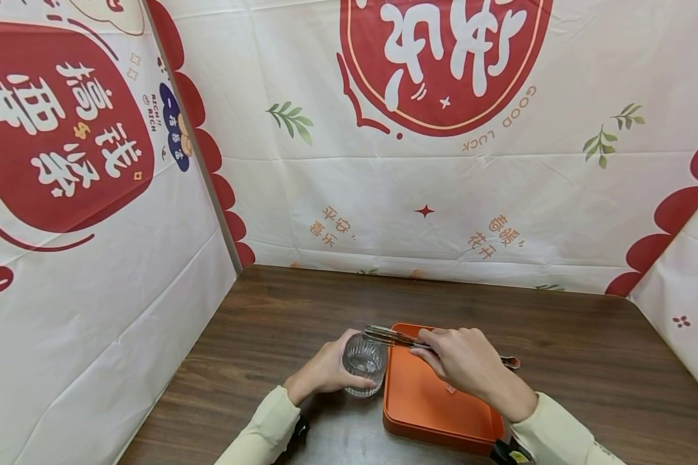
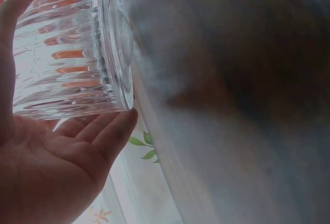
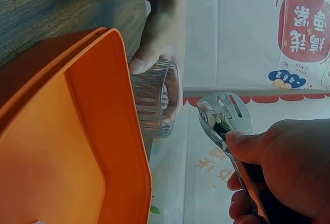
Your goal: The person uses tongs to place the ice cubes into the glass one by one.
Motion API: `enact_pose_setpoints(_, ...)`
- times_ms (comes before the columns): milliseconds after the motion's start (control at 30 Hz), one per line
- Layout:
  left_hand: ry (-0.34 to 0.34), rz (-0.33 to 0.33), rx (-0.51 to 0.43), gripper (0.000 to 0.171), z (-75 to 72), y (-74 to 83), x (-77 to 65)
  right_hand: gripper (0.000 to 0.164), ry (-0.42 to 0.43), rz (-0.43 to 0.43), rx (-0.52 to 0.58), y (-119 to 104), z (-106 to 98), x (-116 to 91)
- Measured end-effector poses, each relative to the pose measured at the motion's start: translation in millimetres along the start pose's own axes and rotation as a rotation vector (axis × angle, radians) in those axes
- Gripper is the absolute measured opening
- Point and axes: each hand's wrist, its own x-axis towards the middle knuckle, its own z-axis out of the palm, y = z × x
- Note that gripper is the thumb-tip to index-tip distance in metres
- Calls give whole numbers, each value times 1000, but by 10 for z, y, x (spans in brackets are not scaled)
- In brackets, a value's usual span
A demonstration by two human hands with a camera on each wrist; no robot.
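A clear ribbed glass (image 1: 365,365) stands against the left side of an orange tray (image 1: 419,423). My left hand (image 1: 327,369) holds the glass from the left, its thumb on the near side. The left wrist view shows the palm and fingers around the glass's wall (image 2: 62,53); whether its base touches the table, I cannot tell. My right hand (image 1: 465,361) grips metal tongs (image 1: 386,335) above the tray. In the right wrist view, the slotted heads of the tongs (image 3: 225,111) point toward the glass, close to its rim. Whether they pinch anything is unclear.
A small pale piece (image 1: 450,389) lies in the tray, too small to identify. The brown wooden table (image 1: 302,303) meets printed white cloth walls (image 1: 302,187) at the back and sides.
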Motion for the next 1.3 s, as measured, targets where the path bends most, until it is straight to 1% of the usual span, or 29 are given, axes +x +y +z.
enact_pose_setpoints(333,2,-3,4,85,4,-3,1,30,20,-7,-6,-3,15,-8)
enact_pose_setpoints(667,0,-7,10,85,6,-1,-3,31,-32,28,26,-12,20,-25)
enact_pose_setpoints(967,0,4,7,85,0,1,-2,29,-62,36,44,-11,12,-39)
enact_pose_setpoints(1133,-4,8,5,85,-3,-5,0,24,-103,73,42,-6,-11,-55)
enact_pose_setpoints(1300,-6,-1,-1,85,4,-10,-1,32,-132,131,54,0,-25,-77)
